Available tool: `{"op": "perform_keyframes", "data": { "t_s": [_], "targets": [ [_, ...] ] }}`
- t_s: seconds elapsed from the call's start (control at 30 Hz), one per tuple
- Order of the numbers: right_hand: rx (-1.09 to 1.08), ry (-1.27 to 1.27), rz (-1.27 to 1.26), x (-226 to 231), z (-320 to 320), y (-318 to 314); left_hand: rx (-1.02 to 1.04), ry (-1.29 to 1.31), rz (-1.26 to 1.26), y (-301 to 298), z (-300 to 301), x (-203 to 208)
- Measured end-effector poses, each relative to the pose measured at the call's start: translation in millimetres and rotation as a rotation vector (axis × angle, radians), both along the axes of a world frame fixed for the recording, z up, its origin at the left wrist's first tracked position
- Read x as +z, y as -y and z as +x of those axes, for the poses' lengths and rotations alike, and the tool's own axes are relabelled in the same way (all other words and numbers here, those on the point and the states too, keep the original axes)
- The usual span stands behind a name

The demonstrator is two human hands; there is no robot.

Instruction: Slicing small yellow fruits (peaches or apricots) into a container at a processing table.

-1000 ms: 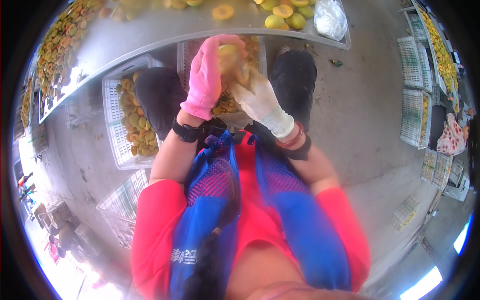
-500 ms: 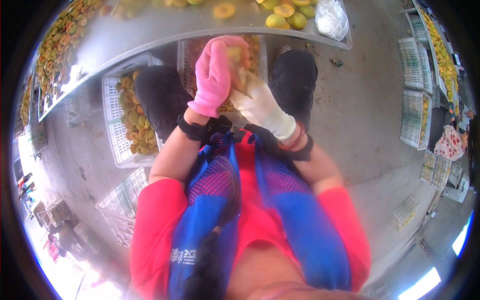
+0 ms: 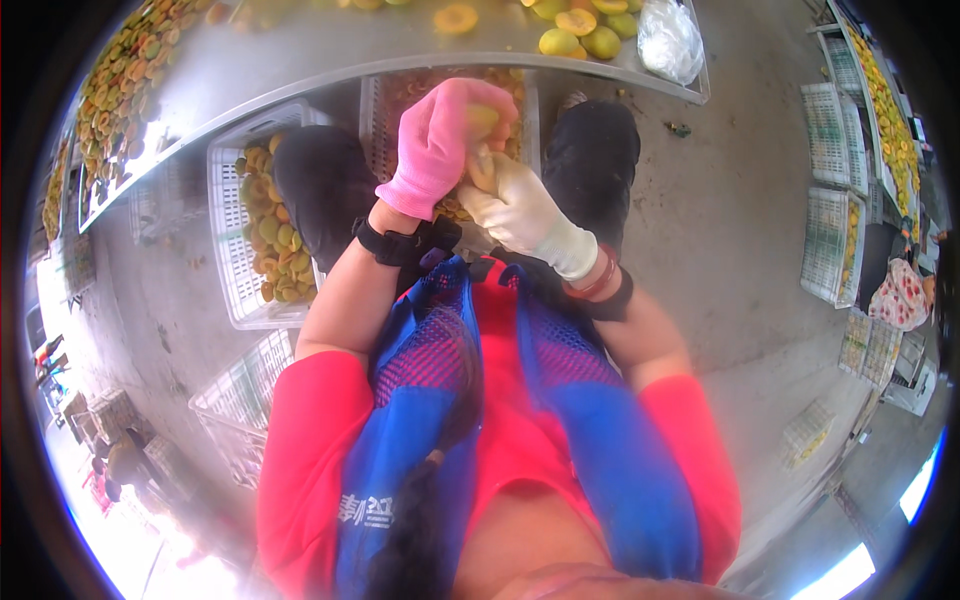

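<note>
Left hand (image 3: 437, 145), pink glove, curled shut round a yellow fruit (image 3: 483, 118), only a sliver showing at the fingertips. Right hand (image 3: 522, 212), white glove, closed too, pinching a pale fruit piece (image 3: 481, 168) just below, touching the left glove. Whether a blade sits in the right hand: can't tell, hidden.

Both hands up over the lap, between the knees, near side of the metal table (image 3: 330, 70). Directly under them the white crate (image 3: 375, 100) w/ cut fruit; a second crate (image 3: 228, 260) to the left by the left knee, also loaded w/ yellow pieces. More halves and whole fruit (image 3: 575, 32) on the far tabletop, plastic bag (image 3: 668, 40) at far right.

Looks like splitting or pitting, prob mid-fruit. To do it well:
- Keep grip w/ left firm but not crushing; ripe flesh likely bruises easily.
- Work right above the middle crate so dropped bits land in it, not on the concrete floor (image 3: 740, 260).
- Keep right fingertips clear of the left glove's fabric; gloves prob slick w/ juice, so regrip if sliding.
- Twist apart rather than tear, for clean halves.
- Elbows close to the apron (image 3: 430, 400), wrists doing the work; less strain, quicker cycle.
- Risk: piece slipping out to the left crate or floor if released too high.
</note>
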State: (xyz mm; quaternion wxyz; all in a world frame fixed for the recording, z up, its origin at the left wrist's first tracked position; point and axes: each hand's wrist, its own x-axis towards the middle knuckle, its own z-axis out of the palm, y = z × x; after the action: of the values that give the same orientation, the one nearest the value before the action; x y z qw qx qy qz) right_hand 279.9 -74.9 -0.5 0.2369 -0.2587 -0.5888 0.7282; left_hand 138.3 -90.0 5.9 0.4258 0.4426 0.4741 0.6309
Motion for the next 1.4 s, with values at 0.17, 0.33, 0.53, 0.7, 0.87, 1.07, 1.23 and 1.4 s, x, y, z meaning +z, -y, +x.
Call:
{"op": "perform_keyframes", "data": {
  "t_s": [0.17,0.33,0.53,0.7,0.87,1.07,1.23,1.4],
  "targets": [
    [0.291,0.014,-0.598,8,16,-15,-0.068,-0.023,0.025,0,-5,-3],
    [0.294,-0.004,-0.549,18,10,-9,-0.063,-0.084,0.087,4,-11,-2],
    [0.288,0.07,-0.539,9,14,-9,-0.135,0.035,0.074,1,-4,-4],
    [0.448,0.093,-0.637,22,16,-10,-0.357,-0.03,-0.055,9,-19,14],
    [0.467,0.079,-0.611,17,12,-9,-0.034,-0.437,0.063,9,-44,26],
    [0.043,-0.027,-0.114,-34,5,8,0.647,-2.094,-0.728,55,-216,12],
    [0.076,0.29,-0.197,-28,-1,-1,0.929,-1.287,-0.536,33,-237,35],
    [0.032,0.288,-0.117,-31,-2,2,0.365,-1.15,-0.611,-82,-154,1]
  ]
}}
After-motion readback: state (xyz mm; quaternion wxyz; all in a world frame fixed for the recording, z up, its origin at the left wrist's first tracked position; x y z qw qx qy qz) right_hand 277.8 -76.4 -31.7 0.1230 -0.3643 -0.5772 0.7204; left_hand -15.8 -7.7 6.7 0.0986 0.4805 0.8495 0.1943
